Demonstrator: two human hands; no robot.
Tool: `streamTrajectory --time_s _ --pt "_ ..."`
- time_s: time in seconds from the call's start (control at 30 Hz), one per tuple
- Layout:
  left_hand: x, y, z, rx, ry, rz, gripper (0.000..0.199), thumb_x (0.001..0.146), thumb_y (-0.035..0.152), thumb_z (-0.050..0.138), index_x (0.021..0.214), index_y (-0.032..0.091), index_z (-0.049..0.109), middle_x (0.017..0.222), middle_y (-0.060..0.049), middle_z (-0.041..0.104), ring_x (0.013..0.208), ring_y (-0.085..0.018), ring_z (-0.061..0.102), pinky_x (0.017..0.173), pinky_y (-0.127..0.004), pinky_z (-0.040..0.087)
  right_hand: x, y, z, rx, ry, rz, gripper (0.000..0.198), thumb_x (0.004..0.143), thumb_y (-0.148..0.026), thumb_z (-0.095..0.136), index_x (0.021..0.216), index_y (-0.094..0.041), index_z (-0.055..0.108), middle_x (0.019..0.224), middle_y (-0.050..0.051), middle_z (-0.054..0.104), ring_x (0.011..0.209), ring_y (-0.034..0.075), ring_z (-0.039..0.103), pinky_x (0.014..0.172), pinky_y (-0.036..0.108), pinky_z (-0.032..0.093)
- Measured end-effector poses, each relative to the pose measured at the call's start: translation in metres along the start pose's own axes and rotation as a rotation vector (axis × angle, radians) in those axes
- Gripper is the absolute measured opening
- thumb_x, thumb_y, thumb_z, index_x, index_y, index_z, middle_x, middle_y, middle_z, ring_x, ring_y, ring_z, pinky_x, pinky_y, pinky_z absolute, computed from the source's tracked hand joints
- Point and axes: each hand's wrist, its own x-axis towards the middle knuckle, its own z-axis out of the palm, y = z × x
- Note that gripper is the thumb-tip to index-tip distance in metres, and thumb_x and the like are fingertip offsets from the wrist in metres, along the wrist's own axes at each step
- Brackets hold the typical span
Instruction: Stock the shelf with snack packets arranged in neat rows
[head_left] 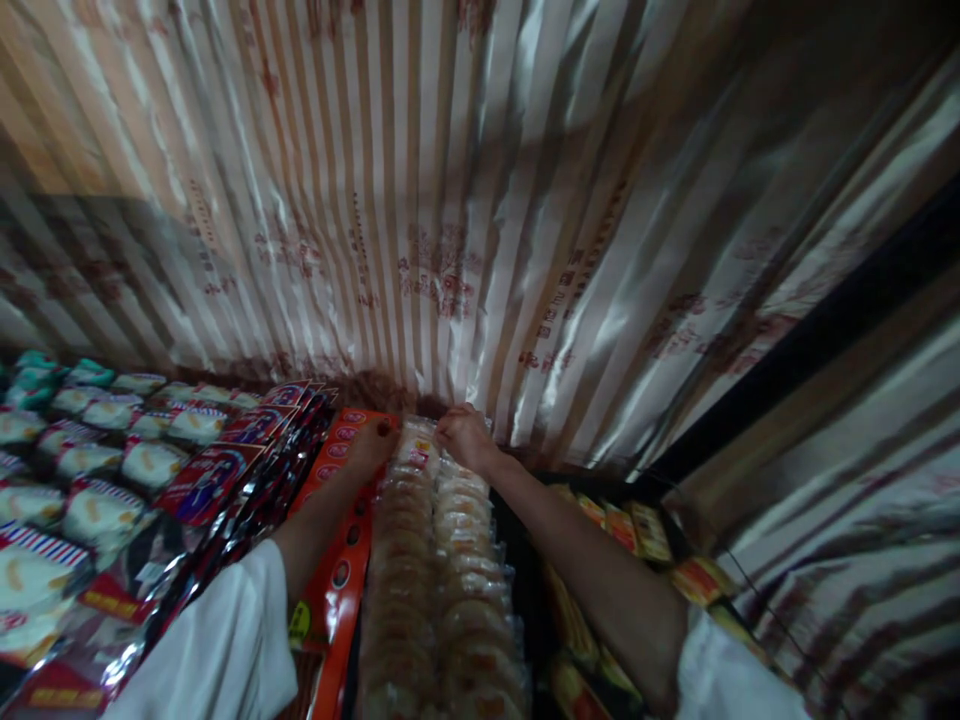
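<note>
Two long rows of round flat pastries in clear wrappers [405, 570] run away from me in the middle of the head view. At the far end of these rows, my left hand [373, 447] is on the left side, its fingers curled closed beside the end packet [418, 452]. Just across that packet, my right hand [463, 438] is bent over the far end of the right row [459, 505], fingers pinched together. Dim light and blur hide what either hand grips. An orange-red printed strip [341, 570] lies under my left forearm.
Several white snack packets [97, 460] and dark red shiny bags [225, 465] fill the left side. Small yellow and red packets [649, 530] lie at the right. A striped shiny curtain [420, 200] hangs behind, with a dark slanting bar [780, 350] at the right.
</note>
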Motion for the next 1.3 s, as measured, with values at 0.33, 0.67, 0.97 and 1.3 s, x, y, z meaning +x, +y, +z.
streamTrajectory --time_s 0.33,0.67,0.97,1.3 --pt "-0.009 -0.006 -0.011 0.015 -0.202 -0.026 0.002 0.064 0.016 0.063 0.064 0.014 0.064 0.056 0.001 0.061 0.056 -0.012 0.054 0.054 -0.021 0.041 0.000 -0.003 0.009 0.019 -0.051 -0.025 0.014 0.078 -0.020 0.059 0.071 -0.020 0.072 0.076 0.004 0.068 0.085 0.018 0.057 0.084 0.029 0.038" --pt "-0.005 -0.006 0.004 -0.156 -0.103 0.092 0.006 0.060 0.011 0.060 0.061 0.016 0.058 0.056 0.003 0.058 0.060 -0.011 0.055 0.061 -0.023 0.044 -0.014 -0.011 -0.007 0.169 0.070 -0.181 0.012 0.080 -0.031 0.063 0.079 -0.021 0.071 0.079 0.004 0.067 0.087 0.018 0.054 0.083 0.032 0.039" --pt "-0.012 -0.011 -0.007 -0.121 -0.017 0.080 0.009 0.066 0.023 0.062 0.068 0.016 0.057 0.060 0.002 0.058 0.058 -0.011 0.052 0.056 -0.023 0.038 -0.016 -0.020 -0.001 0.084 0.033 -0.069 0.004 0.073 -0.019 0.066 0.073 -0.018 0.070 0.088 0.006 0.066 0.098 0.023 0.049 0.085 0.033 0.036" --pt "-0.028 -0.018 -0.015 -0.101 -0.203 0.075 0.011 0.062 0.024 0.061 0.058 0.015 0.057 0.049 0.004 0.052 0.049 -0.010 0.045 0.051 -0.023 0.033 -0.019 -0.018 0.005 0.145 0.105 -0.053 0.006 0.073 -0.021 0.068 0.078 -0.019 0.069 0.082 0.005 0.065 0.094 0.022 0.051 0.085 0.034 0.037"
